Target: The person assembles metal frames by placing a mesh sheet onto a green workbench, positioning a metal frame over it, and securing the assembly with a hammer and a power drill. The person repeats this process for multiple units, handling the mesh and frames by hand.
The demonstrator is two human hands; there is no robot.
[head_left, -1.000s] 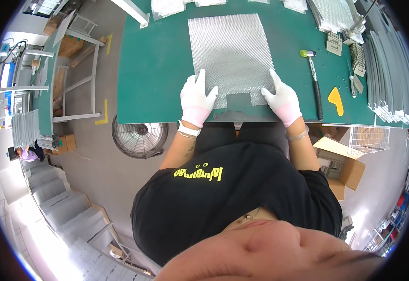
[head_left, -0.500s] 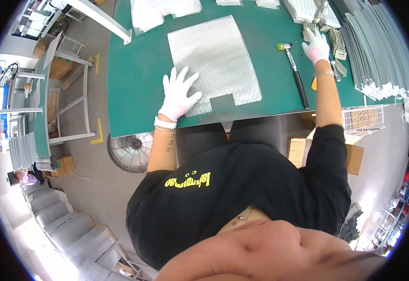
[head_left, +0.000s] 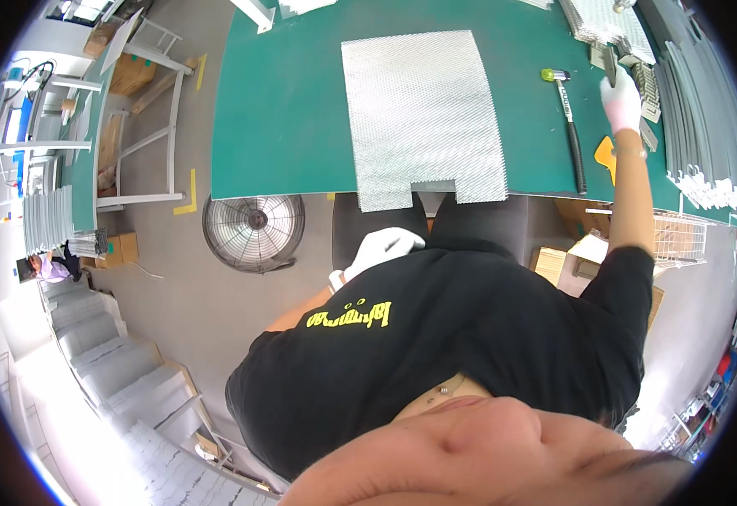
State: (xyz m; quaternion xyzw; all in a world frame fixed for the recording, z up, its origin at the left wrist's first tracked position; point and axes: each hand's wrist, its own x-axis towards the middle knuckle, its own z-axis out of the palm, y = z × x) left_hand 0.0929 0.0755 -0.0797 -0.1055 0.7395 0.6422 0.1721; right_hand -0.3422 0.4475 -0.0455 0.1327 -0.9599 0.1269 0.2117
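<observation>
My left hand [head_left: 385, 250], in a white glove, is low in front of my shirt, below the table's front edge. Its fingers are loosely stretched and nothing shows in them. Just above lies a silver mesh sheet [head_left: 423, 114] with a rectangular notch; its near edge sticks out past the table edge. At the right of the table my gloved right hand [head_left: 622, 103] is closed on a narrow grey metal piece [head_left: 610, 64]. Beside that hand are a row of small metal blocks [head_left: 645, 88] and a yellow-handled tool [head_left: 605, 158], partly behind my forearm.
A hammer [head_left: 572, 135] with a green head and black handle lies right of the mesh on the green table [head_left: 280, 118]. Long grey strips [head_left: 701, 110] are stacked at the right edge. More mesh sheets [head_left: 592, 18] lie far right. A floor fan [head_left: 254, 234] stands below left.
My left hand has left the mesh and dropped to my waist. The mesh has come nearer, over the table edge, and turned straighter. My right hand now shows a metal piece in its grip.
</observation>
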